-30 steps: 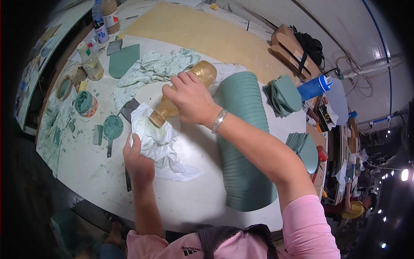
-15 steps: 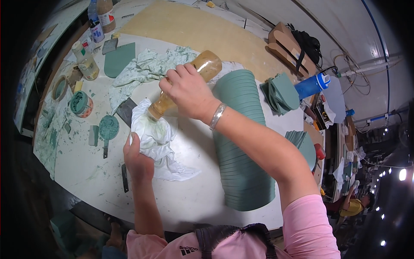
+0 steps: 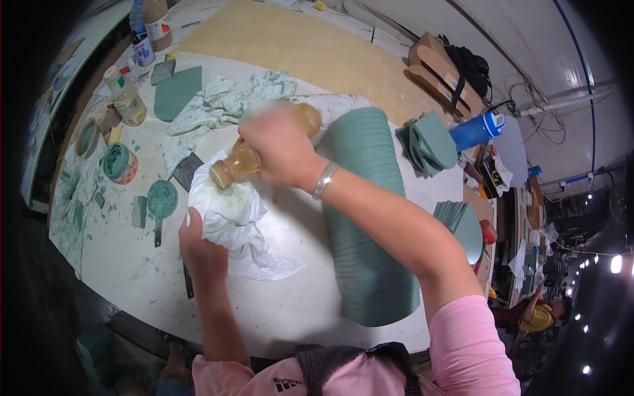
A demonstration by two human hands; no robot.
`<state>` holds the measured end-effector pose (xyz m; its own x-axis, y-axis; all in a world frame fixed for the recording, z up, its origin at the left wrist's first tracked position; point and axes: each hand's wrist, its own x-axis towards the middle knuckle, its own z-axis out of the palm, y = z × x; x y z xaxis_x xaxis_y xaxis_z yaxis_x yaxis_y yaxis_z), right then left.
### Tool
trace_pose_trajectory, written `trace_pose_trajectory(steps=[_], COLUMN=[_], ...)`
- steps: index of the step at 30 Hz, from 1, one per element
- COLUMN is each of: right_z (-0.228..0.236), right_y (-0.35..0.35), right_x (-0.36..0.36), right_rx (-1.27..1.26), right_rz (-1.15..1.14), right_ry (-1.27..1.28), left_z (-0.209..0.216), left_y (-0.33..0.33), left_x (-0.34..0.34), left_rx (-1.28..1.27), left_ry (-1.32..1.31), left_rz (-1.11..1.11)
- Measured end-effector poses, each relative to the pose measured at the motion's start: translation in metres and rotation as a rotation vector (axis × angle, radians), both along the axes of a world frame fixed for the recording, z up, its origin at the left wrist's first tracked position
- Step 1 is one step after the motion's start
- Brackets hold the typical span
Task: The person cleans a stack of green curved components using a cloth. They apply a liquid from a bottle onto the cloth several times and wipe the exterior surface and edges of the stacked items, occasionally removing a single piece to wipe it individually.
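Note:
My right hand [image 3: 279,146], slightly smeared by motion, is wrapped round a cloudy amber bottle [image 3: 241,164]. The bottle is tipped, its neck pointing down and left at a white cloth [image 3: 228,210]. Bunched on the table, this cloth has a faint greenish stain below the bottle's mouth. My left hand [image 3: 203,249] grips the cloth's left edge, thumb on top and the other fingers hidden underneath. Under my right forearm lies a long row of overlapping green rounded panels [image 3: 373,244]. A green-smeared cloth [image 3: 228,99] is spread beyond the bottle.
On the left sit an open tub of green paste [image 3: 120,164], a paste-covered spatula [image 3: 162,201], a small block [image 3: 139,211] and a glass bottle [image 3: 125,99]. More green panels [image 3: 428,142] and a blue water bottle [image 3: 477,132] are at the right. Another person [image 3: 541,313] is far right.
The amber bottle and my right hand have moved left and slightly down, with the bottle's mouth now further left over the cloth. My left hand has shifted slightly left with the white cloth.

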<state>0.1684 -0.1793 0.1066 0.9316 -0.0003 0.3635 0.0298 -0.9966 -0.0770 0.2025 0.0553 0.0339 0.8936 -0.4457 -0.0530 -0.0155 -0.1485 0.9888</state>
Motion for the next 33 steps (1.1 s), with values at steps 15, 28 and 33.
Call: trace_pose_trajectory(steps=[15, 28, 33], right_z=[-0.036, -0.018, -0.016], right_y=[-0.013, -0.138, -0.124], right_x=[0.038, -0.144, -0.149], right_rx=[1.135, 0.519, 0.558], right_rz=[-0.275, -0.491, -0.507], right_ry=[-0.074, -0.131, -0.148], left_z=[0.018, 0.023, -0.029], left_y=[-0.008, -0.169, -0.194], left_x=[-0.016, -0.070, -0.101], left_rx=[-0.584, -0.559, -0.358], left_ry=[0.597, 0.437, -0.274], left_rz=[-0.048, -0.472, -0.334])
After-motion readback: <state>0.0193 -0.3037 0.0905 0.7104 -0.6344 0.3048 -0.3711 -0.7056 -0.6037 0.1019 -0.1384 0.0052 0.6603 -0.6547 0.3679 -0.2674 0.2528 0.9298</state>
